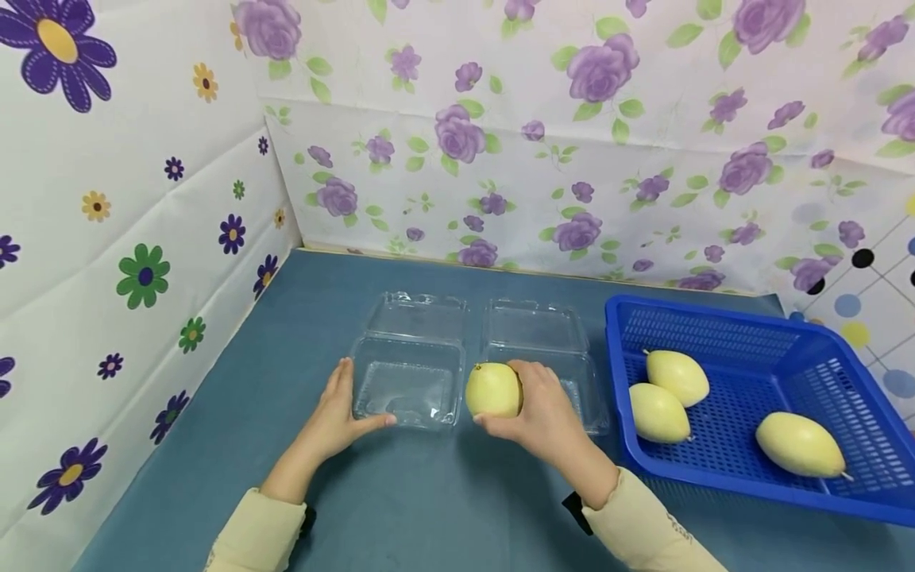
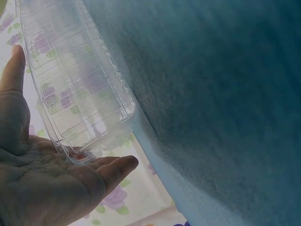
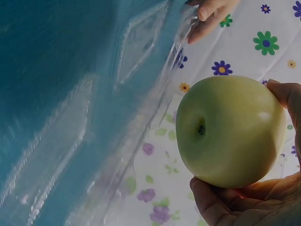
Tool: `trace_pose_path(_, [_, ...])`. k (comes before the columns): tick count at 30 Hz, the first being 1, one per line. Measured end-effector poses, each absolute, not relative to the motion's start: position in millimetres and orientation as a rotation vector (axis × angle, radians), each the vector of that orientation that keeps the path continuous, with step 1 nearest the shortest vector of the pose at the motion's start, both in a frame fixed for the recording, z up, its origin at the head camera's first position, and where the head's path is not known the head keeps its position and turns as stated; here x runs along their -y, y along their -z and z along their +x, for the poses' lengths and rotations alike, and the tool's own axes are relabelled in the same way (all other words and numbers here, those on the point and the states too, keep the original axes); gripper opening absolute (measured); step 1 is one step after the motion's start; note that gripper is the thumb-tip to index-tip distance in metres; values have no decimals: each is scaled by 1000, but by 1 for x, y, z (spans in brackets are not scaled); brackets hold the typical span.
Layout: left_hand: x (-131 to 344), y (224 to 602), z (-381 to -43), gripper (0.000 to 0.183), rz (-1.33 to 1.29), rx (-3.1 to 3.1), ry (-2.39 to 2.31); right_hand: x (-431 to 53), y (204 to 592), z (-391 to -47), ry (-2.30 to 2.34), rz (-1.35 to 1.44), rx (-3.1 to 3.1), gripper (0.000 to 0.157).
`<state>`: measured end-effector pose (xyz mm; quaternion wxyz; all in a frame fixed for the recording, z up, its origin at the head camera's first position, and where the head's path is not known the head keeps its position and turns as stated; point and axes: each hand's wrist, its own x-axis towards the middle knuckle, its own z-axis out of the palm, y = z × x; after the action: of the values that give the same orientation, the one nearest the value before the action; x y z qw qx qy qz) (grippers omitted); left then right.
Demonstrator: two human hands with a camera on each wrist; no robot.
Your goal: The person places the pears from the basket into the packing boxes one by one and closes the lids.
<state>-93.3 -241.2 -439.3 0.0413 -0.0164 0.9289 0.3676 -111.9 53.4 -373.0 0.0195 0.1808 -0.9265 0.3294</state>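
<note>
My right hand (image 1: pixel 546 413) grips a pale yellow pear (image 1: pixel 493 390) between thumb and fingers, held above the table between two clear plastic clamshell boxes. In the right wrist view, the dimpled end of the pear (image 3: pixel 230 132) faces the camera. My left hand (image 1: pixel 334 417) lies at the near left corner of the left clamshell box (image 1: pixel 411 381), fingers straight along its side and thumb over the front edge. The box corner (image 2: pixel 84 153) sits against the palm in the left wrist view. The right clamshell box (image 1: pixel 538 327) has its lid folded back and is partly hidden by my right hand.
To the right stands a blue plastic basket (image 1: pixel 715 318) holding three more pears (image 1: pixel 799 445). A blue-green cloth (image 1: pixel 400 508) covers the table. Flower-patterned sheets (image 1: pixel 400 103) rise along the back and left edges.
</note>
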Motion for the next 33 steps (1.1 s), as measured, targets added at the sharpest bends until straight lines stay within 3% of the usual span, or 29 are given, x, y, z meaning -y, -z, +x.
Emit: trace_pose_path(33, [238, 436, -94, 121, -138, -2821, -1126, -6, 388, -116, -1084, 671, 2862, 72])
